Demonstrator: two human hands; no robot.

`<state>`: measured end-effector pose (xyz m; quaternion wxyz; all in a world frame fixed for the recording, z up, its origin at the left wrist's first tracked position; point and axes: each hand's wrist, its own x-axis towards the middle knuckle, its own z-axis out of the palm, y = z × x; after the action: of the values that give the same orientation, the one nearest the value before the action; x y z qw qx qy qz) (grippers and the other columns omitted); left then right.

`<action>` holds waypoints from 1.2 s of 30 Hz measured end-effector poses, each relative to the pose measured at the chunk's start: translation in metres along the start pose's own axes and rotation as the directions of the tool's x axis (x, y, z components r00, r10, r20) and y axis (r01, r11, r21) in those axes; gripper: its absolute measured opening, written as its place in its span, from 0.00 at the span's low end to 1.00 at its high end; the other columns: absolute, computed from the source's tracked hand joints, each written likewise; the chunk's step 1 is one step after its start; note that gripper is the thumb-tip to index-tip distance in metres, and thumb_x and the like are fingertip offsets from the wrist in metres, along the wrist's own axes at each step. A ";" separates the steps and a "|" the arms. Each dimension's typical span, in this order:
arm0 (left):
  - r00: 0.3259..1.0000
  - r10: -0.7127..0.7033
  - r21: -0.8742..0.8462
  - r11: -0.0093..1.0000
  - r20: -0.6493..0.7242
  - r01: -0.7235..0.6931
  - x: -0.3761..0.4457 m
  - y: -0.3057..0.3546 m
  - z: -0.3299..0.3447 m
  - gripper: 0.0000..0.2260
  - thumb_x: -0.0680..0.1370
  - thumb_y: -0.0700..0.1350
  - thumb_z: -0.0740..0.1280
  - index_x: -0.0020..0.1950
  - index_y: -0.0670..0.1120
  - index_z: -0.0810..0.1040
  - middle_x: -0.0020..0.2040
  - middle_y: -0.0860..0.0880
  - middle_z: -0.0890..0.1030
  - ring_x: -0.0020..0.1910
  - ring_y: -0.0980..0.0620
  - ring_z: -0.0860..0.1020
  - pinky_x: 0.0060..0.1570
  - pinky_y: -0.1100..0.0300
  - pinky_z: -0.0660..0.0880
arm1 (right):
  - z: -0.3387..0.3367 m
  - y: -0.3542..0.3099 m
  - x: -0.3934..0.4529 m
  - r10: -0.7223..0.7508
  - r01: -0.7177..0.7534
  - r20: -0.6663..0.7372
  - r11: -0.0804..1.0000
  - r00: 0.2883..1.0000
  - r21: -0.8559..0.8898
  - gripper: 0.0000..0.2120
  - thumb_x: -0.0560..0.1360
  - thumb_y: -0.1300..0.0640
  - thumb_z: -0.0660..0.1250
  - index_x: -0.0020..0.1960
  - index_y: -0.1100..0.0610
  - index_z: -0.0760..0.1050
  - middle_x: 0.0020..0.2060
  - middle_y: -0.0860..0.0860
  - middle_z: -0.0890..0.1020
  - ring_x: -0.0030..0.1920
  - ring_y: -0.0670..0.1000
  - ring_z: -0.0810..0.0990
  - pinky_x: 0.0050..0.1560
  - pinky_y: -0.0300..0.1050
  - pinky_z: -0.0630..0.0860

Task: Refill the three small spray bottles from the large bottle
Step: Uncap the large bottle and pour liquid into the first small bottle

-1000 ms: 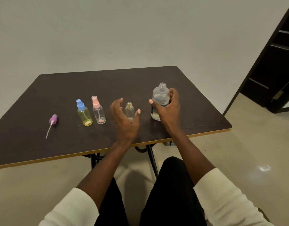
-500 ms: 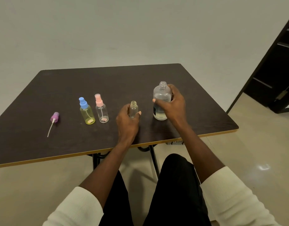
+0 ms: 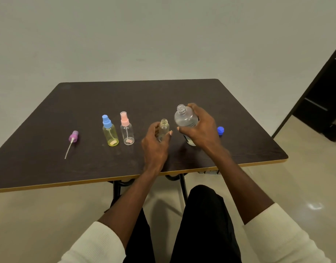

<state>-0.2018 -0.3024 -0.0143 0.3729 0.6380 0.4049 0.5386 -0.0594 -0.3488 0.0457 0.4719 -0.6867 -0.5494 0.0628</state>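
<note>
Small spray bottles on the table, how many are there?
3: yellow bottle with blue cap, clear bottle with pink cap beside it, and an uncapped bottle in the left hand. None appears hidden.

We see the large clear bottle [image 3: 186, 120], uncapped, tilted with its mouth toward eleven o'clock, its blue cap [image 3: 220, 130] on the table at three o'clock of it. At nine o'clock of it the open small bottle [image 3: 163, 130] stands upright. Further toward nine stand the pink-topped bottle [image 3: 127, 130] and yellow blue-topped bottle [image 3: 110, 132], with the purple spray head [image 3: 73, 137] lying beyond.
</note>
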 end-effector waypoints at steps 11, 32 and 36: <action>0.998 0.039 -0.034 0.999 -0.040 -0.040 0.000 0.000 0.000 0.19 0.77 0.41 0.75 0.66 0.46 0.77 0.57 0.55 0.83 0.57 0.64 0.80 0.55 0.71 0.75 | 0.001 -0.005 0.014 -0.062 0.089 0.148 0.980 0.987 -0.177 0.38 0.67 0.55 0.77 0.73 0.57 0.66 0.68 0.53 0.73 0.64 0.52 0.73 0.60 0.39 0.68; 0.990 -0.144 -0.187 0.972 0.003 0.142 0.005 -0.012 0.002 0.18 0.76 0.37 0.74 0.66 0.45 0.80 0.57 0.52 0.85 0.58 0.57 0.83 0.62 0.53 0.79 | 0.004 -0.003 0.022 -0.060 0.175 0.320 0.922 0.945 -0.346 0.39 0.68 0.56 0.77 0.75 0.57 0.64 0.71 0.53 0.70 0.67 0.54 0.72 0.65 0.43 0.67; 0.983 -0.182 -0.221 0.959 -0.013 0.175 0.006 -0.013 0.003 0.21 0.75 0.37 0.75 0.67 0.44 0.80 0.59 0.52 0.85 0.60 0.56 0.82 0.64 0.51 0.78 | 0.003 -0.005 0.022 -0.064 0.189 0.332 0.913 0.941 -0.362 0.39 0.68 0.56 0.77 0.75 0.56 0.64 0.71 0.53 0.70 0.67 0.55 0.72 0.66 0.48 0.68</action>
<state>-0.1997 -0.2914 -0.0246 0.4812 0.5448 0.4051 0.5545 -0.0561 -0.3298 0.0571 0.2362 -0.7103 -0.6624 0.0294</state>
